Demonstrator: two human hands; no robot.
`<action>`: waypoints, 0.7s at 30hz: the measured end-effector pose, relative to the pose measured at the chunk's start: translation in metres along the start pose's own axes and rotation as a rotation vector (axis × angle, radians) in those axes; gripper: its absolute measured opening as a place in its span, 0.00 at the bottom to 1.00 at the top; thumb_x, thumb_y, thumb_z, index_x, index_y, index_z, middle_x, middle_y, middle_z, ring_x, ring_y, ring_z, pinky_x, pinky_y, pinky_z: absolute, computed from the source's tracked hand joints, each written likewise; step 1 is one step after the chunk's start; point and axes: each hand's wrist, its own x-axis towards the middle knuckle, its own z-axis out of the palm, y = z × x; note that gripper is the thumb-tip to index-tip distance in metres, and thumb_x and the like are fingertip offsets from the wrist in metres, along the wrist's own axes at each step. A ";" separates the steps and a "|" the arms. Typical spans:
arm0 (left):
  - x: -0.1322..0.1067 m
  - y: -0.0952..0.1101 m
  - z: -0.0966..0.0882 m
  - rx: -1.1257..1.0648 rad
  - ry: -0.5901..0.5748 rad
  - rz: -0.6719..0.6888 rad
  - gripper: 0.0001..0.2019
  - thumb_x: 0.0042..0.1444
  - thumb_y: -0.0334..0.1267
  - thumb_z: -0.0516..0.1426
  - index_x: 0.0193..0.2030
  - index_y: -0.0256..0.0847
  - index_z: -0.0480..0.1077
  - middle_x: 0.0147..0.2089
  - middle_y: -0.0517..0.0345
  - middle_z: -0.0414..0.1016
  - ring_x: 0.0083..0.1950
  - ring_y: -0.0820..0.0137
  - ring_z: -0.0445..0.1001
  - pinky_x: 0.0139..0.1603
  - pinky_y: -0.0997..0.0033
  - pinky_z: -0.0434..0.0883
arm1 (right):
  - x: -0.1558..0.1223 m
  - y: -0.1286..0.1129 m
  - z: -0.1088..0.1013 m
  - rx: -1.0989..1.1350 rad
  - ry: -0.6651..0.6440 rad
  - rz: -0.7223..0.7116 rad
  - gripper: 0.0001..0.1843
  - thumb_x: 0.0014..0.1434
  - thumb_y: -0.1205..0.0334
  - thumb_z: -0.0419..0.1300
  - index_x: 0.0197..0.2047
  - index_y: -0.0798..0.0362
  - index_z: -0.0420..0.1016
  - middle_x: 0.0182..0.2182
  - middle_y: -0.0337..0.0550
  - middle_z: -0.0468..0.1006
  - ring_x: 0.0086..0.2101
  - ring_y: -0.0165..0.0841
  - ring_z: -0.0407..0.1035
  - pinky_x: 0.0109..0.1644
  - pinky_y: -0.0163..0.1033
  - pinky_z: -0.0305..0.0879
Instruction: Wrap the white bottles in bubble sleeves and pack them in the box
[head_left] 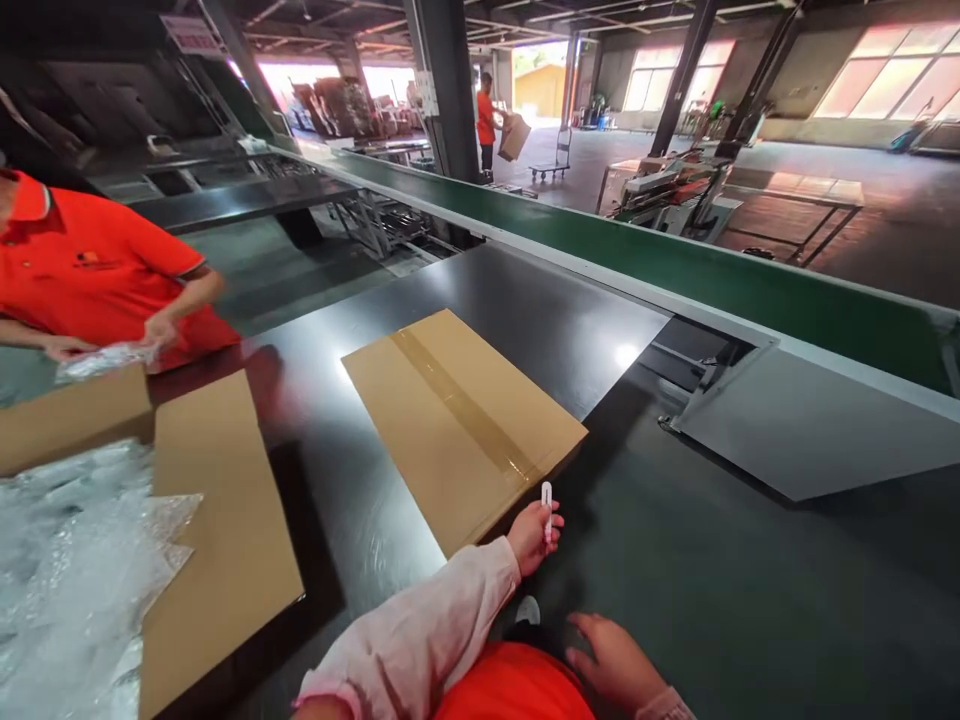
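Observation:
My left hand (531, 538), in a pink sleeve, grips a small white pen-like tool (547, 508) upright at the near corner of a taped, closed cardboard box (461, 425). The box lies flat on the dark table (697, 570). My right hand (616, 662) rests low by the bottom edge with loosely spread fingers. It lies against orange fabric (514, 688) and a small dark object (527, 612), and I see nothing held in it.
An open carton (225, 530) filled with clear plastic wrap (67, 580) stands at the left. Behind it a co-worker in an orange shirt (90, 265) handles a plastic bag. A green conveyor (675, 265) runs along the table's far side. A distant person carries a box (514, 137).

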 end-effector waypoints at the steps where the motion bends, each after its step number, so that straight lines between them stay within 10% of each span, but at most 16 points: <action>1: 0.002 0.001 0.002 -0.012 -0.010 0.001 0.05 0.62 0.31 0.46 0.42 0.37 0.60 0.24 0.64 0.65 0.16 0.81 0.60 0.18 0.81 0.56 | 0.000 0.004 -0.001 -0.008 -0.010 -0.004 0.25 0.53 0.64 0.54 0.54 0.60 0.71 0.47 0.57 0.76 0.48 0.44 0.70 0.53 0.42 0.62; 7: -0.002 -0.009 0.000 0.048 -0.078 0.059 0.10 0.52 0.22 0.53 0.41 0.32 0.61 0.32 0.52 0.73 0.25 0.77 0.70 0.25 0.78 0.64 | -0.001 0.014 -0.018 -0.030 0.003 -0.015 0.25 0.54 0.63 0.53 0.54 0.61 0.70 0.48 0.58 0.75 0.49 0.44 0.69 0.53 0.42 0.62; 12: 0.002 -0.027 -0.002 0.157 -0.023 0.122 0.06 0.56 0.36 0.53 0.36 0.37 0.60 0.21 0.67 0.63 0.15 0.83 0.52 0.16 0.81 0.44 | 0.000 0.018 -0.031 -0.059 0.049 0.002 0.24 0.54 0.63 0.53 0.54 0.57 0.70 0.49 0.56 0.75 0.49 0.44 0.69 0.53 0.42 0.62; 21: 0.003 -0.032 0.001 0.188 0.091 0.121 0.23 0.52 0.61 0.50 0.38 0.40 0.60 0.17 0.74 0.49 0.14 0.83 0.43 0.17 0.77 0.37 | -0.002 0.022 -0.024 -0.126 -0.035 0.006 0.26 0.55 0.63 0.53 0.56 0.62 0.68 0.51 0.59 0.73 0.52 0.43 0.67 0.55 0.41 0.60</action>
